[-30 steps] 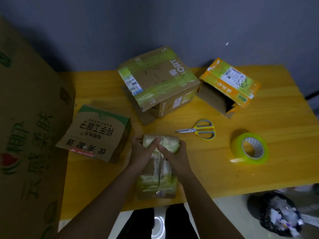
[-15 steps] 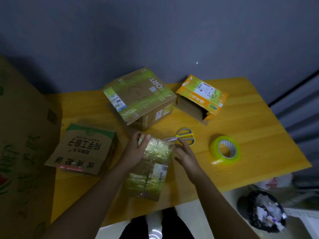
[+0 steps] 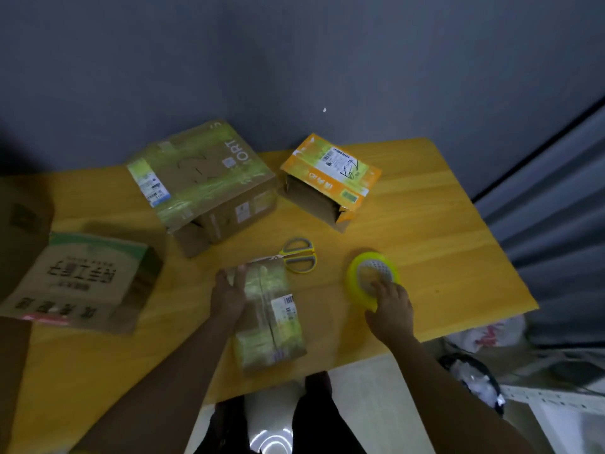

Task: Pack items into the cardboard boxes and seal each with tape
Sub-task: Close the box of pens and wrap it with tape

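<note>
Head view. The small taped box (image 3: 270, 317) lies near the table's (image 3: 442, 231) near edge, at centre. The left hand (image 3: 229, 293) rests flat against the box's left side, fingers straight, steadying it rather than gripping. The right hand (image 3: 389, 309) is on the near rim of the tape roll (image 3: 373, 280), to the right of the box; whether its fingers have closed on the roll cannot be told. The scissors (image 3: 299, 255) lie just beyond the box's far end.

Judgement: the step is fetching tape. Done well, the roll is grasped firmly by its rim and the loose end found while the left hand keeps the box square.

Change: half a second ago the right hand was beside the box near the scissors; it has since crossed right to the roll. The left hand stays on the box.
</note>
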Motion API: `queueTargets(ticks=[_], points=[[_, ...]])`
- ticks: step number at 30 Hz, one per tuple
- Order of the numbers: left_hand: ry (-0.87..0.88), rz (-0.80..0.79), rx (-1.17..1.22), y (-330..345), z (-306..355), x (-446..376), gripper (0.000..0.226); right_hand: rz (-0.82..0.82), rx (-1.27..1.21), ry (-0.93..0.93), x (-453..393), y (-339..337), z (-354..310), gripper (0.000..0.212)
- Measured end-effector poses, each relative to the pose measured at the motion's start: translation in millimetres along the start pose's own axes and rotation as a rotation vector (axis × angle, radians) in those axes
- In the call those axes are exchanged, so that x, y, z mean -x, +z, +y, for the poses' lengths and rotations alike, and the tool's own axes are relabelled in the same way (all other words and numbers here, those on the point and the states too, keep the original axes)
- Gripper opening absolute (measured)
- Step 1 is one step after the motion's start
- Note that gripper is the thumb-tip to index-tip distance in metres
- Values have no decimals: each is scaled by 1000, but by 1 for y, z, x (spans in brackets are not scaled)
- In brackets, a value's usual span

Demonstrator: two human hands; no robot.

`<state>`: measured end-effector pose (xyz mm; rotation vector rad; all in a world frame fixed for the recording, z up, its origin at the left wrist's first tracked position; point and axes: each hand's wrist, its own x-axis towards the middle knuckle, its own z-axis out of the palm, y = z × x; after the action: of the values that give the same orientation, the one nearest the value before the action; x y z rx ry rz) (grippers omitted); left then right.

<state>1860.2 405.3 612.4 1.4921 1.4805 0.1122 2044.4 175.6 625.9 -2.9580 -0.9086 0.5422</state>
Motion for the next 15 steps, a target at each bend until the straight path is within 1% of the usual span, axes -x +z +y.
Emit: queueTargets(ticks=[2,3,4,5,6,7,9,11,12,14,15], points=[[77,173,-102,12,4,9,72,-83,151,-110,-11,2,12,58],[149,240,-191,20,6,13,71,-105,200,-162,-17,3,17,57],[234,266,-279,29,10,19,68,-116,243,-214,-22,5,21,56],[328,250,-329,40,14,23,62,-118,283,-266,-27,6,24,55],[431,207,-342,51,19,29,57,-106,316,-320,-33,7,26,53],[536,130,-335,65,24,34,51,-83,340,-372,-37,6,29,50],[652,-60,-325,94,39,51,45,-51,348,-467,-41,2,34,46],[614,-258,-360,119,52,66,52,-39,293,-535,-45,0,40,48],[566,-328,-347,131,56,68,56,-32,222,-560,-45,-2,45,51],[529,-376,-296,150,68,69,59,-22,60,-613,-49,-5,54,58],[528,-381,-277,156,74,69,58,9,5,-647,-51,-6,59,62]])
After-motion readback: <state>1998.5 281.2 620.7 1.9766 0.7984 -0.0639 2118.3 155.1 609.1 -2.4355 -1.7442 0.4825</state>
